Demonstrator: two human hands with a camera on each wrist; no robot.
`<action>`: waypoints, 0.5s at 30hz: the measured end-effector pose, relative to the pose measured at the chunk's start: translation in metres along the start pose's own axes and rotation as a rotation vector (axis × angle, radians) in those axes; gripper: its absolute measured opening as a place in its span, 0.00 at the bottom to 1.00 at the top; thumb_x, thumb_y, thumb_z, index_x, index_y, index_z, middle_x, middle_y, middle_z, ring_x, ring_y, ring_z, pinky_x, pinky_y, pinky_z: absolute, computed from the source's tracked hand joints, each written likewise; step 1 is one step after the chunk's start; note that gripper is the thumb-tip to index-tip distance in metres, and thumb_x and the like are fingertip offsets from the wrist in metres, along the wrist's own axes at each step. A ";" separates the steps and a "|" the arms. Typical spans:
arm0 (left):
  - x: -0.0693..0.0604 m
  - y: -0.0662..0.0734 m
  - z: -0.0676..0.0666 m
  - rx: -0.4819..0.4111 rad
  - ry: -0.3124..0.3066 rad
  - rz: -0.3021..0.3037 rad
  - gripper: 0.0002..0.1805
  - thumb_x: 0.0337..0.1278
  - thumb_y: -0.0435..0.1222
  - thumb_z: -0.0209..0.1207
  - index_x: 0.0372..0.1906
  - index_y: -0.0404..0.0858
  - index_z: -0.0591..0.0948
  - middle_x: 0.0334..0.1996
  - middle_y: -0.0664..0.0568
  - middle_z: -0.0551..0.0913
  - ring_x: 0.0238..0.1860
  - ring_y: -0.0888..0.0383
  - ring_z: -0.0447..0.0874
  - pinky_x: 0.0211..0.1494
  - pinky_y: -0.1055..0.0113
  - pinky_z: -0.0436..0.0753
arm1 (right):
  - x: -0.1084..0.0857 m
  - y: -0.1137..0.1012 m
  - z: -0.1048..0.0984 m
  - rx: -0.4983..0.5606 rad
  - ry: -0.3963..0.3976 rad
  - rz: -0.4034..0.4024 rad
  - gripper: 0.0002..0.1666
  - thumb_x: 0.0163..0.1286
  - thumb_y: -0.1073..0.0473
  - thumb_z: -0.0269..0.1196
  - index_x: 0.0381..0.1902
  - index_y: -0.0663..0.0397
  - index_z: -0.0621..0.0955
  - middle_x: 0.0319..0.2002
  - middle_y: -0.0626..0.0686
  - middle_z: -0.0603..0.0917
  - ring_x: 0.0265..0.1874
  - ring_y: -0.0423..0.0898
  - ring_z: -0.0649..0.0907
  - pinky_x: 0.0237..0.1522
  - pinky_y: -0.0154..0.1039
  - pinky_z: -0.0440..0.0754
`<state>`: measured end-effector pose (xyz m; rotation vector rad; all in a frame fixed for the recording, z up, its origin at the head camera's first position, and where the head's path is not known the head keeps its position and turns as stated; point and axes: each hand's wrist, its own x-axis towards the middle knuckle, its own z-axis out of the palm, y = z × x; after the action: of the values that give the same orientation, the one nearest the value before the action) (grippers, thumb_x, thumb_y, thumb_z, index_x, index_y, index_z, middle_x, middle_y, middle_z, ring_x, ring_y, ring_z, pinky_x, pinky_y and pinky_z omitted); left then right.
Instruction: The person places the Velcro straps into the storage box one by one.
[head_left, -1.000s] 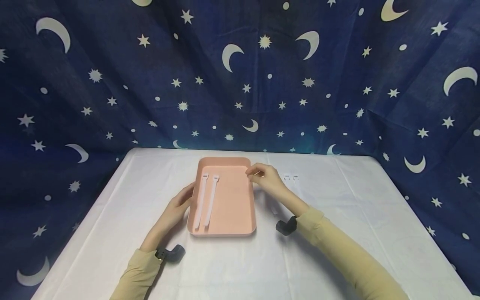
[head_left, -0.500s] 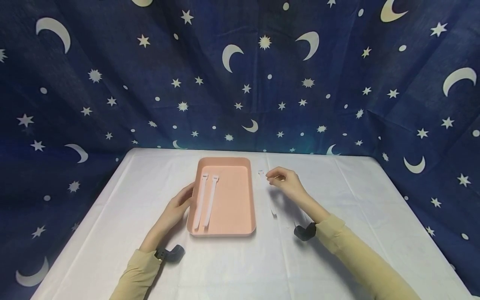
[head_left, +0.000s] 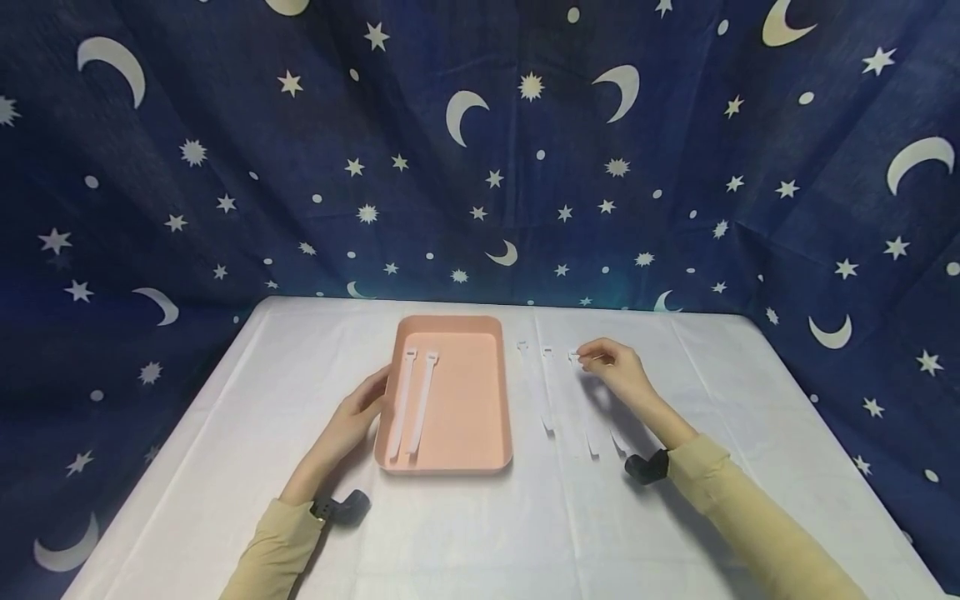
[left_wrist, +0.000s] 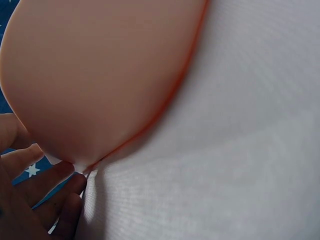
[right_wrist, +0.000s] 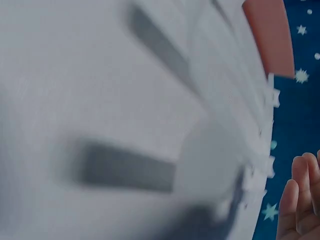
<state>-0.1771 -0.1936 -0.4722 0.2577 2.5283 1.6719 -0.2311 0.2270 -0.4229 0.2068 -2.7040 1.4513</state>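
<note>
Along the left wall of a pink tray [head_left: 465, 400], the left hand [head_left: 362, 408] lies with extended fingers touching its outer side. Two white strips with square heads, a left one [head_left: 402, 404] and a right one [head_left: 424, 404], lie inside the tray. Several similar strips lie on the cloth to its right, among them one nearest the tray [head_left: 534, 387]. Fingertips of the right hand [head_left: 618, 371] are beside the head of another strip [head_left: 573, 356]; contact cannot be told. In the right wrist view, the right hand's fingers [right_wrist: 300, 197] look fairly straight.
A white cloth [head_left: 480, 533] covers the table. Behind it hangs a dark blue curtain [head_left: 420, 183] with moons and stars. Dark wrist devices, one on the left [head_left: 347, 507] and one on the right [head_left: 645, 468], sit below the hands.
From the tray's right rim, the right hand has moved rightward over the strips, uncovering the heads of those nearer the tray. The left hand and tray have stayed in place.
</note>
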 end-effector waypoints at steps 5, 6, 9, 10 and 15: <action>0.001 -0.001 -0.001 -0.003 0.001 0.003 0.29 0.73 0.41 0.46 0.75 0.46 0.57 0.73 0.42 0.61 0.74 0.41 0.57 0.76 0.41 0.57 | 0.006 0.012 -0.009 -0.050 0.019 0.035 0.11 0.66 0.67 0.59 0.46 0.64 0.82 0.41 0.64 0.85 0.31 0.34 0.79 0.33 0.24 0.79; 0.001 -0.001 -0.001 -0.005 -0.001 0.002 0.29 0.74 0.41 0.46 0.75 0.46 0.57 0.74 0.42 0.60 0.74 0.41 0.56 0.76 0.42 0.56 | 0.007 0.014 -0.010 -0.064 0.023 0.036 0.11 0.66 0.66 0.60 0.46 0.63 0.82 0.41 0.64 0.85 0.32 0.35 0.79 0.33 0.24 0.79; 0.001 -0.001 -0.001 -0.003 -0.002 0.006 0.29 0.74 0.41 0.46 0.75 0.45 0.57 0.73 0.42 0.60 0.74 0.41 0.57 0.76 0.42 0.57 | 0.011 0.023 -0.014 -0.100 0.037 0.048 0.11 0.66 0.65 0.60 0.45 0.63 0.82 0.41 0.64 0.85 0.31 0.34 0.78 0.33 0.25 0.79; 0.001 -0.001 -0.001 -0.004 -0.001 0.010 0.29 0.74 0.41 0.46 0.75 0.45 0.57 0.73 0.42 0.60 0.74 0.40 0.57 0.76 0.41 0.57 | 0.012 0.026 -0.016 -0.105 0.039 0.050 0.11 0.66 0.65 0.60 0.45 0.63 0.82 0.41 0.64 0.84 0.31 0.34 0.78 0.32 0.25 0.79; 0.000 -0.002 -0.001 0.004 0.000 0.004 0.29 0.73 0.42 0.47 0.75 0.46 0.57 0.73 0.43 0.61 0.74 0.41 0.57 0.76 0.41 0.57 | 0.018 0.038 -0.020 -0.126 0.036 0.070 0.11 0.67 0.66 0.60 0.45 0.66 0.81 0.40 0.65 0.84 0.30 0.36 0.78 0.31 0.26 0.80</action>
<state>-0.1775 -0.1947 -0.4734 0.2634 2.5331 1.6683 -0.2548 0.2627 -0.4411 0.0790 -2.7872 1.2815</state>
